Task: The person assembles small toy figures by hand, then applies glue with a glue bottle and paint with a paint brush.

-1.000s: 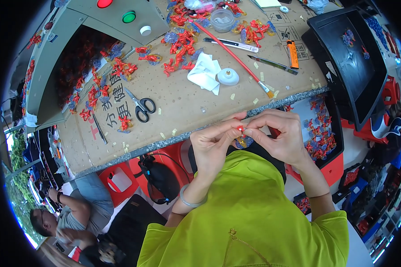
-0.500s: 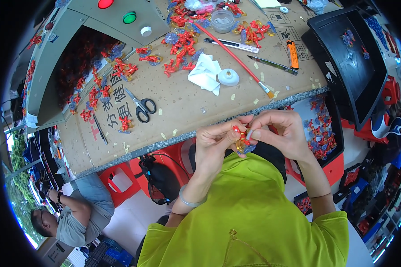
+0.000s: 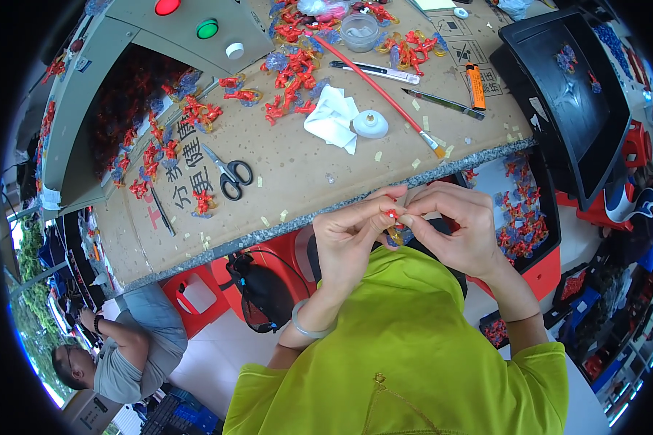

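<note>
A small red figurine with yellow and blue translucent parts is pinched between my two hands, just off the table's front edge. My left hand grips it with thumb and forefinger. From the other side, the thumb and forefinger of my right hand close on its red upper part; the fingers hide much of it. On the cardboard-covered table beyond lie more such figurines, a paintbrush, a white tissue and a small white bottle.
Scissors, a box cutter, tweezers and an orange lighter-like stick lie on the table. A grey machine with buttons stands at left. Black trays sit at right, one full of figurines. A person sits at lower left.
My right fingers have moved slightly left and closed in on the figurine's upper part. The figurine has turned a little and is more covered by my fingers.
</note>
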The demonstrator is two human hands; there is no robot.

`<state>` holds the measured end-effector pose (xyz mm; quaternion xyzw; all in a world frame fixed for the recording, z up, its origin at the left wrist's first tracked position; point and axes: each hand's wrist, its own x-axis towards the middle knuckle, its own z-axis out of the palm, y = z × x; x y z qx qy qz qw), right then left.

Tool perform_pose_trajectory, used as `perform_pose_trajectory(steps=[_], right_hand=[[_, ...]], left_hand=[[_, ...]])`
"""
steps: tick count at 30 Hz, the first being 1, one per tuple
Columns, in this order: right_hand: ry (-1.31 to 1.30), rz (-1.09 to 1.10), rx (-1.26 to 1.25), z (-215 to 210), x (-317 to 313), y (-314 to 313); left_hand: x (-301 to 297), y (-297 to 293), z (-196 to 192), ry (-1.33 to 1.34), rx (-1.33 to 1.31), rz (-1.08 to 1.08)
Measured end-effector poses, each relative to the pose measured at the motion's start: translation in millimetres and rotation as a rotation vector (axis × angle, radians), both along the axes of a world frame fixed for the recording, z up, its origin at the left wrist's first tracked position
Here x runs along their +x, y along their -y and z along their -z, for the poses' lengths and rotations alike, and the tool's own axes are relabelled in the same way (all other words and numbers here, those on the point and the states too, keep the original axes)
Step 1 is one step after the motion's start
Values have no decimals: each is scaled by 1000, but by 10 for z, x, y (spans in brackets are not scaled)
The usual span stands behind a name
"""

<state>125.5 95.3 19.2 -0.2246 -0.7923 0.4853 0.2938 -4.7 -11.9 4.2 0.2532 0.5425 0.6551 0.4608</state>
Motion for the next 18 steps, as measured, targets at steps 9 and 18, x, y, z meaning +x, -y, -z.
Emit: perform_pose_trajectory(steps=[9,18], right_hand=[[110,-41,-196,-7,19,-41],[-16,-54,-642,20,57,-64]], left_hand=[[-50,4,74,223,-11,42],[-50,-8,63,332,12,47]])
